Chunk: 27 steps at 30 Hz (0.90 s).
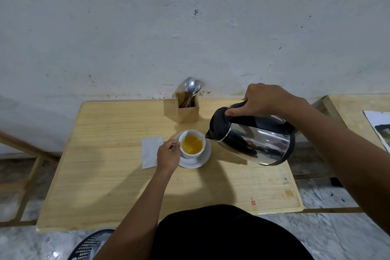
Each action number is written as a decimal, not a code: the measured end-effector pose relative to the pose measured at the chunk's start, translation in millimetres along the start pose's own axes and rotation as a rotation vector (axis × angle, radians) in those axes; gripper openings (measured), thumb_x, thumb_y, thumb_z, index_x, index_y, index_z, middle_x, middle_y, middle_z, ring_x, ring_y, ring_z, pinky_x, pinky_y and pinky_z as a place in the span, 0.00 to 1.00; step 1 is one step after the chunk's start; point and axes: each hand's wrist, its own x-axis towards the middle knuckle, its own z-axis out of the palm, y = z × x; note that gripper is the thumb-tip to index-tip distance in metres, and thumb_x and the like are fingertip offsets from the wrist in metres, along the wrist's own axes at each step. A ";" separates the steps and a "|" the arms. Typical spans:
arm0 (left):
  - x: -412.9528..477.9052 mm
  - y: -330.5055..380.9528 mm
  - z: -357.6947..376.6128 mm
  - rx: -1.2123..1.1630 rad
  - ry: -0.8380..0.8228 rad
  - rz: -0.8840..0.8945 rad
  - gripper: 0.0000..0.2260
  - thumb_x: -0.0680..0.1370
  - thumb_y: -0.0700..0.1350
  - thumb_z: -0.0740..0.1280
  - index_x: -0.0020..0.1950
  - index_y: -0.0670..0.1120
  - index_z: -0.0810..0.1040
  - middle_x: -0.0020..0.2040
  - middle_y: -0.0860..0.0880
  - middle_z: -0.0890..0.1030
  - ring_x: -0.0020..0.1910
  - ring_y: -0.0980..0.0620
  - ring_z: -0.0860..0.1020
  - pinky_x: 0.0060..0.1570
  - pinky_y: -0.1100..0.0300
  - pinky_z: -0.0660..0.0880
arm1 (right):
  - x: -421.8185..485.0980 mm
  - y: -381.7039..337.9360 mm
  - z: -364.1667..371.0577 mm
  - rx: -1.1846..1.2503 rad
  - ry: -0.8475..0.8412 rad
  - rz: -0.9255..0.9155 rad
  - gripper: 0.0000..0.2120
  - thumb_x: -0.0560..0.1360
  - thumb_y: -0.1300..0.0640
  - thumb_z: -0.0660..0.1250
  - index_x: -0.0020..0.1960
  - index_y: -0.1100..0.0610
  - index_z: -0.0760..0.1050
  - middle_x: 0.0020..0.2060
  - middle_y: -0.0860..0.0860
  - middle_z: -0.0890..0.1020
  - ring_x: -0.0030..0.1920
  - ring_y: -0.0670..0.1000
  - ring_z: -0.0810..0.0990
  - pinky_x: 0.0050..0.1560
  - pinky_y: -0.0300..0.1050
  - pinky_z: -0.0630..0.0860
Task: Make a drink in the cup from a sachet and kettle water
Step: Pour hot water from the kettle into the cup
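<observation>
A white cup [191,154] holding orange-yellow liquid stands on a white saucer [203,159] in the middle of the wooden table [105,186]. My left hand [167,155] grips the cup's left side at its handle. My right hand [266,100] holds the black handle of a steel kettle [255,139], tilted left with its spout at the cup's right rim; a thin stream of water runs into the cup. A flat white sachet [150,151] lies on the table just left of my left hand.
A wooden holder [187,108] with spoons and a fork stands behind the cup by the wall. A second table [358,107] with a paper on it sits at the right. A black perforated stool edge [88,246] shows bottom left.
</observation>
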 end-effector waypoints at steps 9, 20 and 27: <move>0.7 -1.4 1.4 -0.011 0.007 -0.008 0.07 0.79 0.43 0.64 0.51 0.43 0.81 0.45 0.48 0.81 0.50 0.44 0.80 0.55 0.42 0.78 | 0.8 1.7 0.8 0.023 -0.008 0.000 0.34 0.64 0.25 0.65 0.29 0.57 0.67 0.26 0.50 0.72 0.28 0.51 0.71 0.32 0.44 0.65; 1.6 -5.7 4.4 0.012 0.033 0.008 0.04 0.79 0.45 0.65 0.49 0.48 0.80 0.46 0.47 0.81 0.50 0.43 0.81 0.54 0.40 0.78 | -0.4 9.0 -1.8 0.058 0.011 -0.005 0.34 0.64 0.25 0.65 0.27 0.57 0.66 0.24 0.50 0.71 0.28 0.52 0.70 0.31 0.43 0.64; 0.1 -3.3 7.2 -0.002 0.055 -0.011 0.04 0.79 0.45 0.65 0.48 0.49 0.79 0.46 0.48 0.81 0.51 0.43 0.80 0.54 0.41 0.78 | 0.2 5.0 1.7 0.021 0.025 -0.051 0.34 0.64 0.25 0.65 0.28 0.57 0.67 0.24 0.49 0.71 0.27 0.50 0.71 0.32 0.43 0.66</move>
